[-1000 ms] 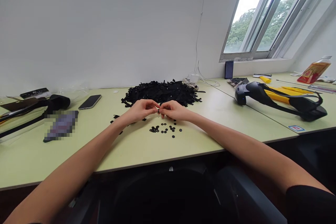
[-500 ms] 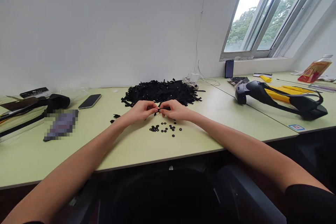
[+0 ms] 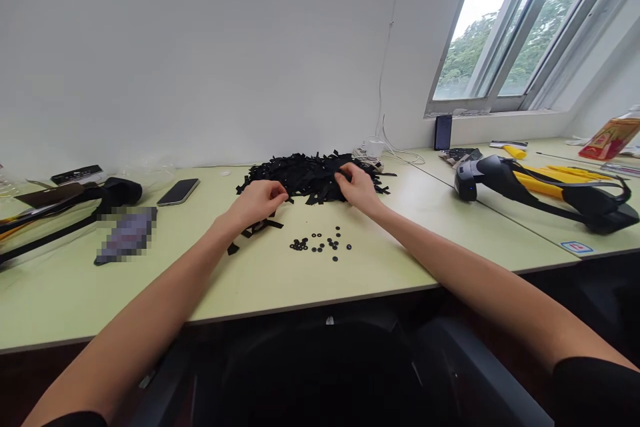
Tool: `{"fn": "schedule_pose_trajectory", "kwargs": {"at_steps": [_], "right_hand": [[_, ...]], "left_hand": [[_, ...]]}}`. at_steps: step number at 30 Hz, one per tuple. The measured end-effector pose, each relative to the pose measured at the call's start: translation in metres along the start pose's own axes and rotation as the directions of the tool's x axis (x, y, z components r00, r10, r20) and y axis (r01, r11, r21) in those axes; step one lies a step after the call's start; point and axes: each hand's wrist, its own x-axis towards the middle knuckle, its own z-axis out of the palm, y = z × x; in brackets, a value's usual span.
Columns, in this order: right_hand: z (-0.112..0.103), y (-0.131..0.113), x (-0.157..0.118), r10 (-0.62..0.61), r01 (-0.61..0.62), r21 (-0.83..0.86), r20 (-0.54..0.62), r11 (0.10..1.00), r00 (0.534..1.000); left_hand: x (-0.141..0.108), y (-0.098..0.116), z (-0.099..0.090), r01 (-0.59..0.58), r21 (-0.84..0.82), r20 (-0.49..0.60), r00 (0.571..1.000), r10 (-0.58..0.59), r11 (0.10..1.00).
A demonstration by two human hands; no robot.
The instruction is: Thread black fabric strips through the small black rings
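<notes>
My left hand (image 3: 261, 201) hovers just in front of the left part of a heap of black fabric strips (image 3: 300, 177). Its thumb and fingers are curled together in a pinch; what they hold, if anything, is too small to tell. At the right part of the heap, my right hand (image 3: 357, 185) has its fingertips closed on a black strip, mostly hidden by the hand. Several small black round discs with centre holes (image 3: 300, 245) lie scattered in front of the heap. Beside my left wrist are a few separate black strips (image 3: 273, 223).
A phone (image 3: 179, 192) lies left, near a blurred-out purple item (image 3: 127, 237) and a black strap (image 3: 123, 192). To the right are a black headset (image 3: 493, 177), yellow gloves (image 3: 545, 180), a standing phone (image 3: 443, 132) and a tilted bottle (image 3: 610, 138). White cables (image 3: 400, 150) run behind the heap.
My hands, together over a small black piece before, have parted. The right went up and right into the heap; the left drew a little left. More loose strips show beside my left wrist.
</notes>
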Motion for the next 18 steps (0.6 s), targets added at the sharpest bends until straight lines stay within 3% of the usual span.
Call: {"fn": "schedule_pose_trajectory", "kwargs": {"at_steps": [3,7,12,15,18], "right_hand": [[-0.007,0.013,0.01,0.037,-0.039,-0.017,-0.107,0.999,0.994],[-0.006,0.011,0.007,-0.082,0.08,-0.043,-0.052,0.996,0.995],[0.003,-0.008,-0.013,-0.176,0.175,0.016,0.074,0.984,0.982],[0.007,-0.013,-0.022,-0.204,0.189,0.097,0.185,0.977,0.961],[0.01,-0.015,-0.027,-0.274,0.239,0.157,0.262,0.958,0.925]], "left_hand": [[0.002,-0.015,-0.013,0.056,0.118,0.034,0.998,-0.061,0.991],[0.001,-0.024,-0.028,0.073,0.116,0.248,0.964,-0.1,0.991],[-0.004,-0.024,-0.041,0.117,0.146,0.421,0.891,-0.169,0.982],[-0.004,-0.027,-0.044,0.12,0.153,0.444,0.879,-0.177,0.981],[-0.002,-0.027,-0.041,0.045,0.084,0.377,0.923,-0.074,0.995]]}}
